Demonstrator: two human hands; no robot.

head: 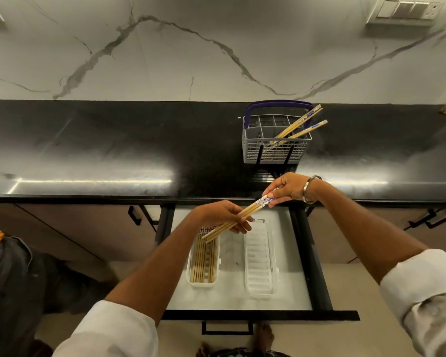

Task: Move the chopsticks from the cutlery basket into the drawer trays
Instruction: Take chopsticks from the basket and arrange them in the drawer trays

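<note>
Nearest, the open drawer (238,300) holds two white trays: the left tray (191,269) is lined with chopsticks, the right tray (259,258) is bare. Above them, both hands share one bundle of chopsticks (238,217) — the left hand (223,215) has its fingers closed around the plain ends, the right hand (287,189) pinches the patterned ends (a bangle sits on that wrist). Beyond, on the black tabletop (113,145), the cutlery basket (276,140) carries a few leaning chopsticks (300,126).
</note>
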